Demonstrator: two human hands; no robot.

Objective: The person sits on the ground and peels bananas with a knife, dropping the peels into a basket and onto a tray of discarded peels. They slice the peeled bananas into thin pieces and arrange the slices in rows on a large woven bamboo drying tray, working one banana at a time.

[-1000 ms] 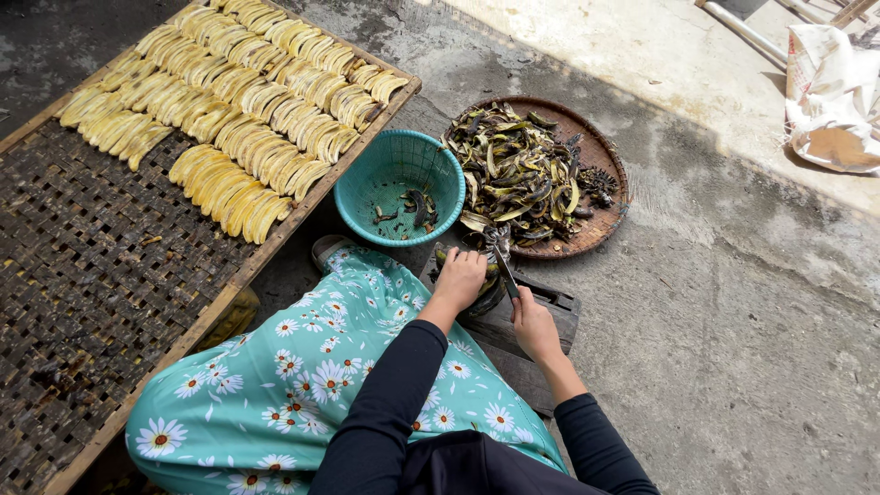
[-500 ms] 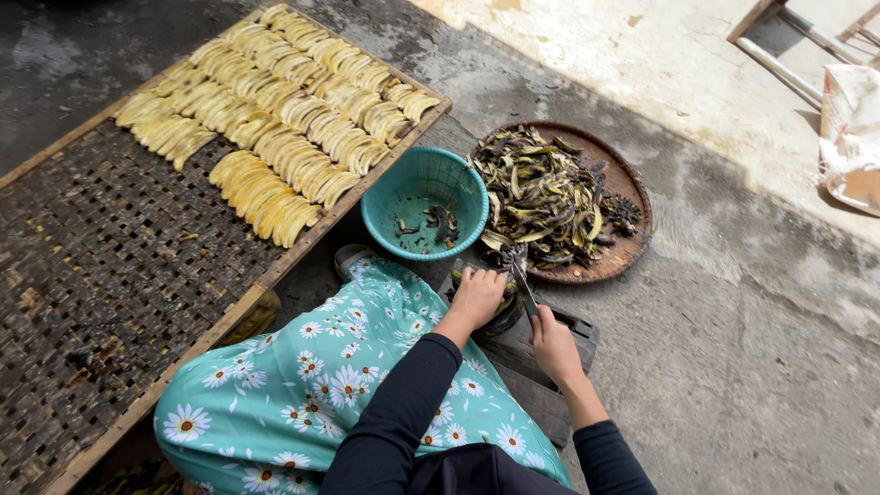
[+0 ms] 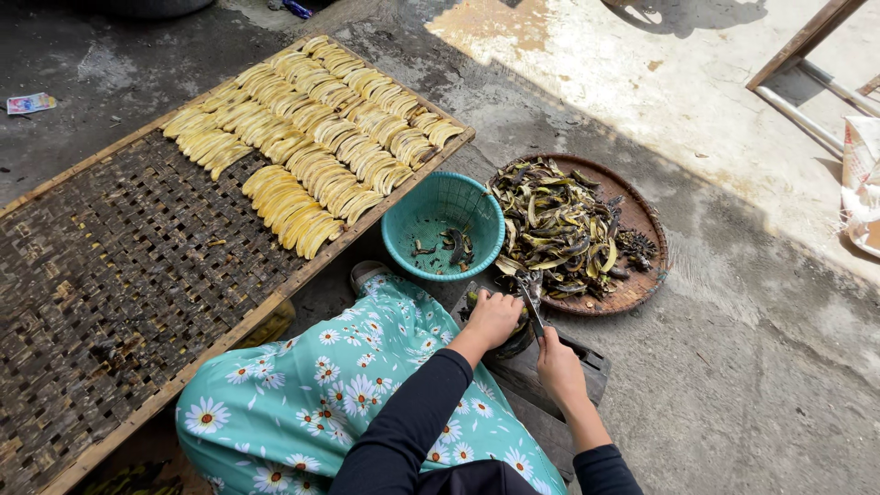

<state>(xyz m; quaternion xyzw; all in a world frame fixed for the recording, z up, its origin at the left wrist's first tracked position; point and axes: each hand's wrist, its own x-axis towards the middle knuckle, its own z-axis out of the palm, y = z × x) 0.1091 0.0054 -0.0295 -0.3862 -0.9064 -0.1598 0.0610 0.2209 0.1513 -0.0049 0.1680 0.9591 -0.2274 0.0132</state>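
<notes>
On the dark wooden block [image 3: 559, 362] by the near rim of the round woven tray [image 3: 642, 284], the left hand [image 3: 493, 318] is curling its fingers down over a dark-skinned banana [image 3: 513, 341], pinning it in place. The right hand [image 3: 557, 365] is gripping the handle of a knife [image 3: 529, 307], fingers closed round it, the blade pointing away toward the tray's heap of blackened peels [image 3: 559, 229]. Judging by its look, the fruit is soft, light and likely slippery once opened, so it is best held around its middle with gentle pressure rather than squeezed at the tips. A teal plastic basket [image 3: 445, 225] is sitting just beside the tray's left edge, touching the near right corner of a long woven drying rack [image 3: 119, 284], whose far end is carrying rows of peeled yellow bananas [image 3: 312, 119]. Beyond the rack's far left corner, a small flat printed wrapper [image 3: 29, 103], pale with red and blue, is lying on the concrete. At the right edge a white sack [image 3: 860, 183] is showing partly.
</notes>
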